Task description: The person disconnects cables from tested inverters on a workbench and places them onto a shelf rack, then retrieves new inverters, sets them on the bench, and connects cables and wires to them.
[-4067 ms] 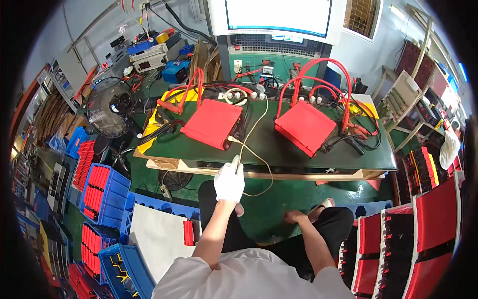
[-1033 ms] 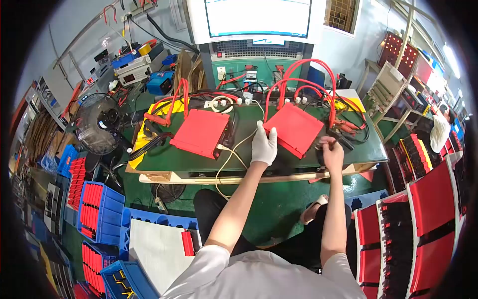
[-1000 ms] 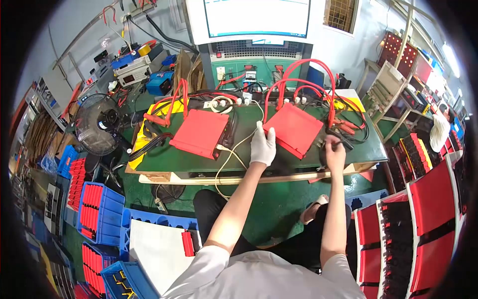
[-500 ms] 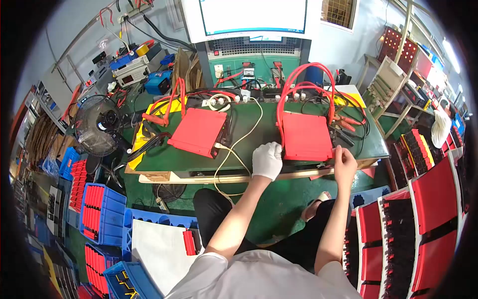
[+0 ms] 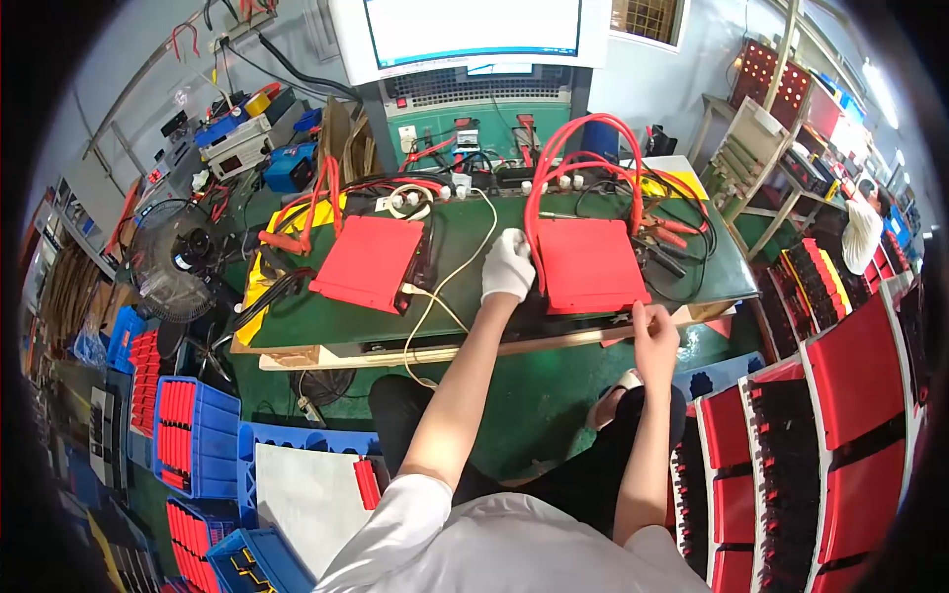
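Note:
A flat red metal-cased box (image 5: 593, 265) lies on the green bench, with thick red cables (image 5: 535, 212) looping from its left side up and behind it. My left hand (image 5: 508, 265), in a white glove, is at the box's left side beside those cables. Its fingers are curled, and what they hold, if anything, is hidden. My bare right hand (image 5: 654, 341) is at the front right corner of the box with thumb and fingers pinched together; I cannot make out anything between them. A second red box (image 5: 368, 263) lies to the left, with a white cable (image 5: 445, 306) plugged into its side.
A monitor (image 5: 474, 30) stands behind the bench. Red clamps (image 5: 670, 233) and black cables lie to the right. At the left are a black fan (image 5: 173, 259) and blue bins (image 5: 210, 435) of red parts. Stacked red boxes (image 5: 858, 390) stand at right; another person (image 5: 862, 232) is beyond.
My left hand has moved from the box's front left corner farther back along its left side. My right hand stays by the front right corner, slightly lower. The whole view has shifted a little.

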{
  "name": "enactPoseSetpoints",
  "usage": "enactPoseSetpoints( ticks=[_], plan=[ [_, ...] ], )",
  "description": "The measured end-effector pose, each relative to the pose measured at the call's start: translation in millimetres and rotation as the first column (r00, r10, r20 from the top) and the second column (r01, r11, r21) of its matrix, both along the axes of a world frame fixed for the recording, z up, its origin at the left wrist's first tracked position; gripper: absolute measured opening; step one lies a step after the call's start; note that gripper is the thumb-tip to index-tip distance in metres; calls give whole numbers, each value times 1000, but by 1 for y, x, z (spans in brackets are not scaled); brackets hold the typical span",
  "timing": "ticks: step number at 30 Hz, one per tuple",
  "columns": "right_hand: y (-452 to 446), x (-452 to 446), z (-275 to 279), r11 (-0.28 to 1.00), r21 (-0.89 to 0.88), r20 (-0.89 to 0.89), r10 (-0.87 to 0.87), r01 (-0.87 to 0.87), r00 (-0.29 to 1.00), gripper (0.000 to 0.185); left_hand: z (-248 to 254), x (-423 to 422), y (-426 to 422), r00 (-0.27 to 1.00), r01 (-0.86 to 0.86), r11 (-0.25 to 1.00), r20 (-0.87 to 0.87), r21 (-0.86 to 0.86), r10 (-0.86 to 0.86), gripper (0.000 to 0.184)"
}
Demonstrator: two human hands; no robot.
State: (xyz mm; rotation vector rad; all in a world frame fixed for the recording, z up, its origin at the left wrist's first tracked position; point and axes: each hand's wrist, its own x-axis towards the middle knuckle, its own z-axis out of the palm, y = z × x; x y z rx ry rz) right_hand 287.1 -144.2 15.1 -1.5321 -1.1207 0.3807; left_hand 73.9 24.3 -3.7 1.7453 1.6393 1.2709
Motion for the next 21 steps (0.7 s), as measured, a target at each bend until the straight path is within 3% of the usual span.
enactPoseSetpoints(
  ticks=[1,2,5,8,9,12,13,16,17,18,20,21],
  plan=[
    [-1,-5,0,999,42,-9,10,-10,1000,32,0,0,1,1000,14,1000,-28,26,-13,14],
    [-4,-2,1,997,-71,21,36,-34,999,35,1,0,2,999,25,999,-39,36,-24,13],
    [-3,-5,-9,977,-139,-143,142,-162,979,40,3,1,-1,998,40,997,-43,66,-37,12],
    [-3,-15,-7,944,-167,-316,223,-286,922,41,-19,-3,12,960,39,990,-281,133,0,17],
    [-2,-19,-7,935,-155,-341,251,-318,906,42,-18,-2,10,960,30,989,-280,143,12,21],
    [-1,-28,-4,905,-135,-398,323,-403,859,46,-15,4,7,995,-100,932,22,348,99,24],
    [-1,-32,-1,894,-139,-408,340,-426,847,47,3,1,0,995,-11,916,91,401,-28,24],
    [2,-39,-1,864,-156,-425,378,-478,822,47,24,-3,-8,979,202,965,-22,167,-202,25],
    [3,-42,0,857,-169,-418,384,-486,823,46,17,1,-8,979,152,929,80,336,-189,29],
    [4,-45,1,850,-180,-411,392,-495,823,46,14,1,-5,983,118,917,86,382,-162,28],
    [6,-50,-1,846,-157,-423,410,-510,808,46,9,-7,3,973,213,915,9,344,-230,22],
    [6,-52,-1,845,-159,-426,408,-511,808,46,6,-5,3,973,156,897,91,413,-211,21]
  ],
)
